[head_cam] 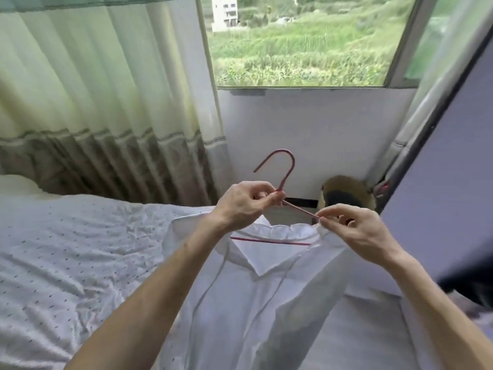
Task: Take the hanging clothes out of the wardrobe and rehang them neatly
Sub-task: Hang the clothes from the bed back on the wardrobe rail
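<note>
Head view: the person stands beside the bed (66, 249), with the white shirt (253, 303) held up in front of the body, clear of the wardrobe.

- The pink wire hanger (269, 240) sits inside the shirt's neck opening. Its hook points up and away from the camera.
- Left hand (245, 204): the fingers are curled round the hanger's neck just below the hook. The forearm is raised and bears the load.
- Right hand (357, 228): thumb and forefinger pinch the shirt's shoulder edge where it meets the hanger's right arm. The remaining fingers are loosely curled.

Step in hand, as judged: seating the right shoulder on the hanger. The next move calls for drawing the fabric fully over the wire end, squaring the collar, then carrying the hook to the rail. The rail itself is not in view.
</note>
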Demonstrator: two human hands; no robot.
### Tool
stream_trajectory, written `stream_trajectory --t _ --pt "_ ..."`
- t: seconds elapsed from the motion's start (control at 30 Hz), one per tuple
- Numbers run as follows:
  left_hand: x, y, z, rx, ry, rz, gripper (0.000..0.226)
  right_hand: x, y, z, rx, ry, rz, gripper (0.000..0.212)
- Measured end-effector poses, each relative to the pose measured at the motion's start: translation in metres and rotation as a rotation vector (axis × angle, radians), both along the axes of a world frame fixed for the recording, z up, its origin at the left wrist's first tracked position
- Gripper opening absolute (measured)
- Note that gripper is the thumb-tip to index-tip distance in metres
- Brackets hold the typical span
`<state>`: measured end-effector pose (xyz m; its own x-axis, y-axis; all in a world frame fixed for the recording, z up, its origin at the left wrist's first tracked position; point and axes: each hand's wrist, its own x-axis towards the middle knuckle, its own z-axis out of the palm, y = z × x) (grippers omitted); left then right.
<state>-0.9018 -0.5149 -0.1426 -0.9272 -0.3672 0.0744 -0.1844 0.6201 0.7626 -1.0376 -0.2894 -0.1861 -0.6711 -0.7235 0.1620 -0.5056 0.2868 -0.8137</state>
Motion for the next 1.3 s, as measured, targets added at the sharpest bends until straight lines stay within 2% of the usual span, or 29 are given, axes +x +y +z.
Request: stream_trajectory --t 0.07,0.17,0.27,0.37,0.47,0.53,0.63,0.7,0.93,1.1,1.3 --pt "-0.032 0.003 -0.001 0.009 0.004 -0.060 0.030 -0.012 0.020 -0.003 0.010 0.050 -0.152 0.014" --pt "-0.074 0.014 0.002 0.029 0.012 -0.181 0.028 -0.024 0.055 -0.006 0.129 0.141 -0.313 0.030" --pt "-0.112 0.029 0.018 0.005 0.071 -0.282 0.025 -0.028 0.089 0.001 0.169 0.035 -0.420 0.020" --pt "-0.148 0.044 0.036 -0.020 0.159 -0.329 0.027 -0.025 0.113 0.010 0.120 -0.006 -0.507 0.028" --pt "-0.182 0.061 0.057 -0.011 0.245 -0.406 0.029 -0.024 0.126 0.023 -0.064 0.020 -0.674 0.021" --pt "-0.205 0.077 0.071 0.012 0.284 -0.453 0.028 -0.025 0.136 0.038 -0.154 0.068 -0.789 0.019" --pt "-0.237 0.112 0.088 0.051 0.276 -0.558 0.027 -0.030 0.159 0.055 -0.171 0.195 -0.923 0.020" --pt "-0.247 0.130 0.090 0.062 0.266 -0.613 0.028 -0.035 0.171 0.058 -0.116 0.279 -0.942 0.019" --pt "-0.273 0.212 0.071 0.036 0.185 -0.883 0.030 -0.019 0.231 0.034 0.033 0.367 -1.097 0.018" --pt "-0.282 0.274 0.046 -0.043 0.151 -0.924 0.036 -0.002 0.269 0.016 0.194 0.452 -1.239 0.031" --pt "-0.276 0.327 0.015 -0.048 0.204 -0.916 0.037 0.018 0.312 -0.009 0.429 0.246 -1.248 0.048"
